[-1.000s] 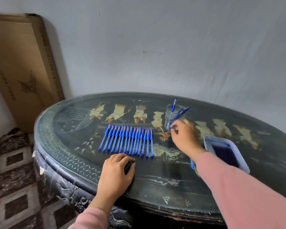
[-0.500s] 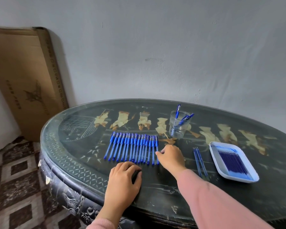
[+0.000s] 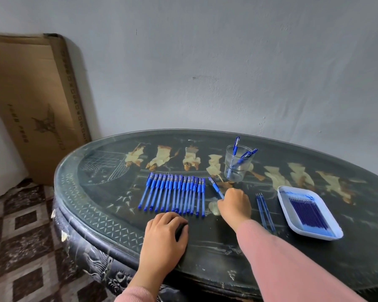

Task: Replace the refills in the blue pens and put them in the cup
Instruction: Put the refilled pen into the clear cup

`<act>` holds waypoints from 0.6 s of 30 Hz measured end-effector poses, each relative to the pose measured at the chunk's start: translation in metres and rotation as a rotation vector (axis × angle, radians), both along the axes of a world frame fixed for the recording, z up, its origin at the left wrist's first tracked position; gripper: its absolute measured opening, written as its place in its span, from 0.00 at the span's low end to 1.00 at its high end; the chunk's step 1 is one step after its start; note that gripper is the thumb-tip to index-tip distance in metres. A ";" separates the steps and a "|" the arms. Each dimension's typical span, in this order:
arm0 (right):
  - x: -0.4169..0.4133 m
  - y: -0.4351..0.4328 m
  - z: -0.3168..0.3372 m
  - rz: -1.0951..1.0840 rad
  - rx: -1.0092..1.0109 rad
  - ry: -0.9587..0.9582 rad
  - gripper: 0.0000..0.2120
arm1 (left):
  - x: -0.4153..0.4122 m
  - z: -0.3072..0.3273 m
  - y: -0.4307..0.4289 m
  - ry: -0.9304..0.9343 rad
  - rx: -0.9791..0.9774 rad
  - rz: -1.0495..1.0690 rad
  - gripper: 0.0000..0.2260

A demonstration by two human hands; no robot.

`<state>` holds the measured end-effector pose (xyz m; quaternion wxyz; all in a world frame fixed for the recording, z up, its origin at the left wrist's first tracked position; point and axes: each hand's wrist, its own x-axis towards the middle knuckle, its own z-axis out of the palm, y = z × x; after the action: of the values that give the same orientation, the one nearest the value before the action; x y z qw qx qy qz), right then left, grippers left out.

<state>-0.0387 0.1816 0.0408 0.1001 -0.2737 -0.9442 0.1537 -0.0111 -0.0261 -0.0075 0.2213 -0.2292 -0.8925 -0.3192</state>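
A row of several blue pens [image 3: 175,194] lies side by side on the dark table [image 3: 109,192]. My right hand [image 3: 235,203] grips one blue pen [image 3: 215,186] just right of the row, its cap end angled up and away. My left hand [image 3: 165,238] rests on the table near the front edge, fingers curled over a small dark thing. A clear cup [image 3: 238,163] behind holds three blue pens. A white tray [image 3: 282,194] of blue refills [image 3: 308,211] sits at the right. Three loose refills [image 3: 265,211] lie between my right hand and the tray.
The oval table has a glass top and a carved rim [image 3: 74,225]. A flat cardboard box [image 3: 31,105] leans on the wall at the left. Patterned floor tiles [image 3: 20,247] show below the table's left edge.
My right hand came back from the cup to the right end of the pen row and picked up one pen. The left hand stayed put. The view tilted upward.
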 end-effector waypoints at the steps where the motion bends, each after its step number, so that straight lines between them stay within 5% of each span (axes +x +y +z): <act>1: 0.003 0.004 0.002 -0.014 -0.022 0.022 0.06 | 0.000 0.000 0.000 0.001 -0.003 0.001 0.04; 9: 0.071 0.030 0.013 0.221 -0.053 0.214 0.02 | 0.000 0.005 -0.001 -0.045 0.031 -0.041 0.12; 18: 0.124 0.020 -0.022 0.524 0.252 0.355 0.10 | 0.003 0.018 -0.007 -0.191 0.179 -0.310 0.19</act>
<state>0.0850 0.2019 0.0186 0.2531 0.0236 -0.9618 0.1015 -0.0080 -0.0327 0.0105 0.1033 -0.3122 -0.8315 -0.4478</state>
